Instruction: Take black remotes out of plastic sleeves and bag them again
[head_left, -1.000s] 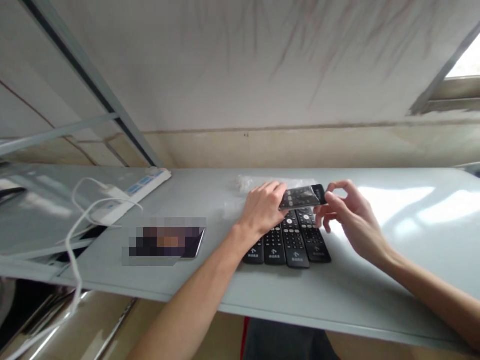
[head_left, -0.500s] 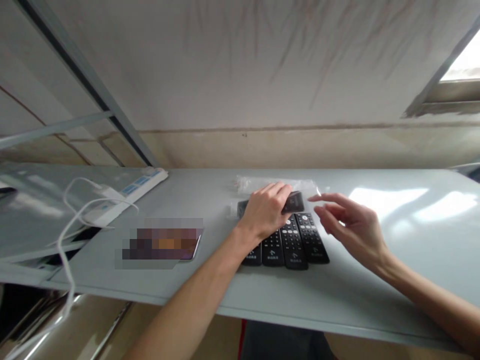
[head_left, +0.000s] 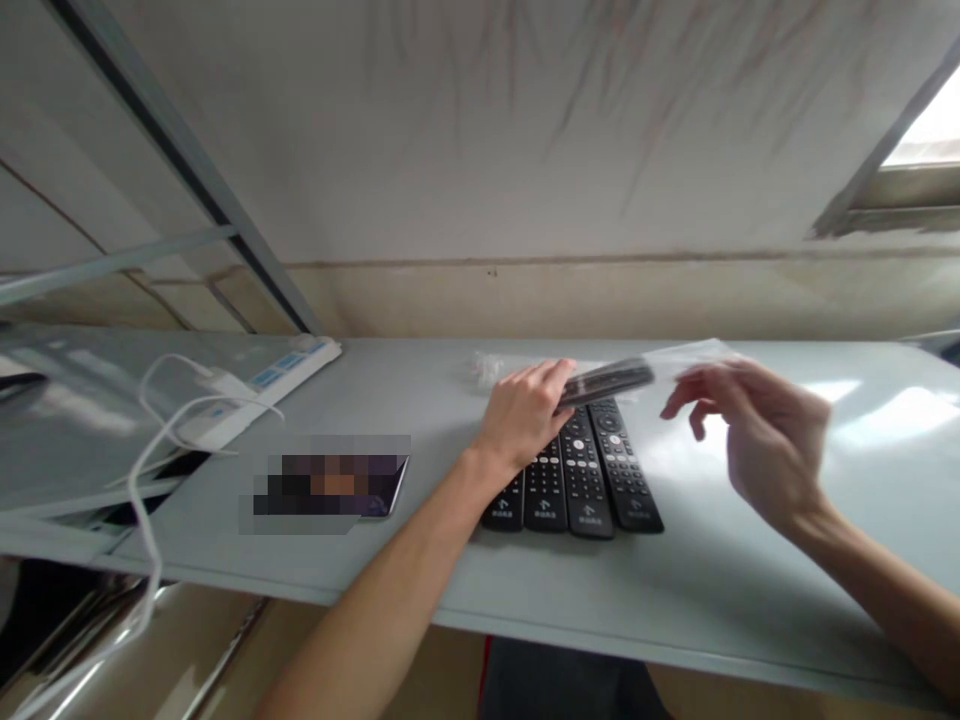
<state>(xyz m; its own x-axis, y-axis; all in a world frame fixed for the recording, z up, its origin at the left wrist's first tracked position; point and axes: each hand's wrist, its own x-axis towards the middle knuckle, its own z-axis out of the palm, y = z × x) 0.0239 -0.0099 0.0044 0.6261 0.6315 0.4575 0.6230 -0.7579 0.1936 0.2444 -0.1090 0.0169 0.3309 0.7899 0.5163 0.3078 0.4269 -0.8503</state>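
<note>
My left hand [head_left: 525,415] is closed on one end of a black remote control [head_left: 609,379] and holds it level above a row of several black remotes [head_left: 585,480] that lie side by side on the grey table [head_left: 720,580]. My right hand [head_left: 757,435], blurred by motion, is to the right of the held remote with its fingers curled. A clear plastic bag [head_left: 690,352] stretches from the remote's free end to those fingers.
A phone [head_left: 375,485] lies flat left of the remotes. Farther left are a white power strip [head_left: 262,385] and a looping white cable [head_left: 150,450]. More clear plastic [head_left: 491,367] lies behind my left hand. The table's front edge is near me.
My left hand lifted the remote again from the row. My right hand moved right and up, drawing the clear plastic bag away from the remote's end.
</note>
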